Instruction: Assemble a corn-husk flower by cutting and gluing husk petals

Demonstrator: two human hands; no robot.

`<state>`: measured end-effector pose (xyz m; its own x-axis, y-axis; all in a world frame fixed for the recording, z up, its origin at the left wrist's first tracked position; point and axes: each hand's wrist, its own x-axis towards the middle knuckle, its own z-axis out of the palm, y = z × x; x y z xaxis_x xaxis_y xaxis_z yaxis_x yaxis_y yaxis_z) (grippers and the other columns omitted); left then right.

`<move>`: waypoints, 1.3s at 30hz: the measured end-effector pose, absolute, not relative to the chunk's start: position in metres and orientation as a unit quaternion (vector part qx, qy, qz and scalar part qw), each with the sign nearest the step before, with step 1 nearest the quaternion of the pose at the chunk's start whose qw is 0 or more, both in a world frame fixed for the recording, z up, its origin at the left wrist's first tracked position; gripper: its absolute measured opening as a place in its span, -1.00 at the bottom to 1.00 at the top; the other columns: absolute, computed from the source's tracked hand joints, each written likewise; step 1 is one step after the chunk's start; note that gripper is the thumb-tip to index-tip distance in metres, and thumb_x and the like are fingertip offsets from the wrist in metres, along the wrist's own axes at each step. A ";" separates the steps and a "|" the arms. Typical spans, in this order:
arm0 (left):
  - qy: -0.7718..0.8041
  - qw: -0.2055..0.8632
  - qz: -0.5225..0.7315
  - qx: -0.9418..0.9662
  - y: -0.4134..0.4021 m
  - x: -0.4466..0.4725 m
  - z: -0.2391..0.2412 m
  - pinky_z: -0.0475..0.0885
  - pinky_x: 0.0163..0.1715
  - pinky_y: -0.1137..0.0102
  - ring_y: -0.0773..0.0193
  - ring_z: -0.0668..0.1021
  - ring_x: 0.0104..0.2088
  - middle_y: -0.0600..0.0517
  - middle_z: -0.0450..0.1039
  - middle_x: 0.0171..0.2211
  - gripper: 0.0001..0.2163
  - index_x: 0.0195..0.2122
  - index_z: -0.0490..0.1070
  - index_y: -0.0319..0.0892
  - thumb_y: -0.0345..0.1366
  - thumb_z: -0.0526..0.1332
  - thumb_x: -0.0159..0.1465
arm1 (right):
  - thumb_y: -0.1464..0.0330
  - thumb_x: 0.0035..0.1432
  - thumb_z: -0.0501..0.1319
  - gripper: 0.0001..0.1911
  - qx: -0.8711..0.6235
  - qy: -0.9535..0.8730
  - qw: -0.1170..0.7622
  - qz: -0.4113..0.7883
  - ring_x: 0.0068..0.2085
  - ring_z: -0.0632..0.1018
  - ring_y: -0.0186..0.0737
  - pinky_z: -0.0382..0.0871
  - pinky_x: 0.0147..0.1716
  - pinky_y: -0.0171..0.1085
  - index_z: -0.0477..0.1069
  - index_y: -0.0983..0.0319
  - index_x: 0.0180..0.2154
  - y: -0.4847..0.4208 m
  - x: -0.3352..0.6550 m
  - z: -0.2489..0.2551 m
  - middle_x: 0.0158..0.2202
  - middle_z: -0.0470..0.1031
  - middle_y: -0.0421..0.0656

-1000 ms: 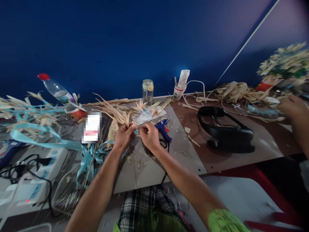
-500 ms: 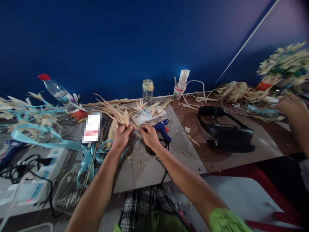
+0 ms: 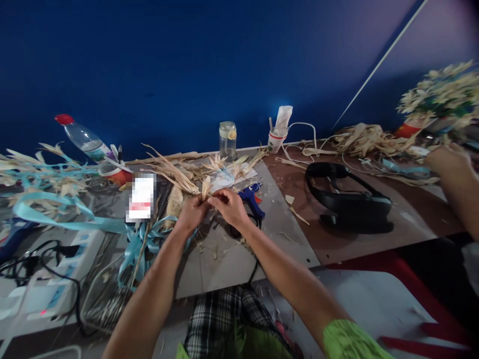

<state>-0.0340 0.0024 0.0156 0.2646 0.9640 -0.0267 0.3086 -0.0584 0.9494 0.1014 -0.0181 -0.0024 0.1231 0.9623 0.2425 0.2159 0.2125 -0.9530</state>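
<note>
My left hand is closed, pinching a small pale corn husk piece whose tip stands up above the fingers. Against it, my right hand has its thumb and fingers pressed together at the same husk; how the fingertips grip it is partly hidden. Behind the hands lies a heap of dry husk strips. Beside my left hand sits a rough tan bundle. A blue glue gun lies just right of my right hand, and a finished-looking husk flower rests beyond it.
Left are light-blue ribbon, a phone, a tilted bottle and a power strip. At the back stand a jar and a paper cup. A black headset lies right, near another person's hand.
My hands have drawn closer together, and my right hand has turned inward over the husk. A small husk tip now stands upright between them, apart from the long strips behind.
</note>
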 end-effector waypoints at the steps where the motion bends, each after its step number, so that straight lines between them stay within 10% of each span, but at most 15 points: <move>1: 0.505 0.462 0.337 0.646 0.001 -0.033 0.018 0.08 -0.61 0.50 0.45 0.17 -0.62 0.16 0.14 -0.68 -0.74 -0.56 0.33 -0.25 -0.12 0.19 0.05 | 0.23 -0.02 0.20 -0.78 -0.528 -0.563 0.532 0.348 -0.45 0.38 -0.34 0.25 -0.42 -0.36 0.42 0.28 -0.41 -0.017 0.102 -0.003 -0.50 0.39 -0.21; 39: 0.420 0.700 0.394 0.423 0.000 -0.027 0.011 0.03 -0.70 0.54 0.54 0.18 -0.69 0.19 0.19 -0.64 -0.72 -0.41 0.34 -0.23 -0.23 0.36 -0.08 | 0.24 -0.12 0.26 -0.76 -0.417 -0.254 0.688 0.537 -0.61 0.40 -0.42 0.33 -0.51 -0.37 0.26 0.23 -0.50 -0.010 0.100 0.002 -0.63 0.36 -0.31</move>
<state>-0.0265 -0.0002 0.0113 0.3364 0.9066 -0.2547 -0.1957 0.3319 0.9228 0.0997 -0.0101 0.0020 0.2946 0.9506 -0.0976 -0.5259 0.0760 -0.8471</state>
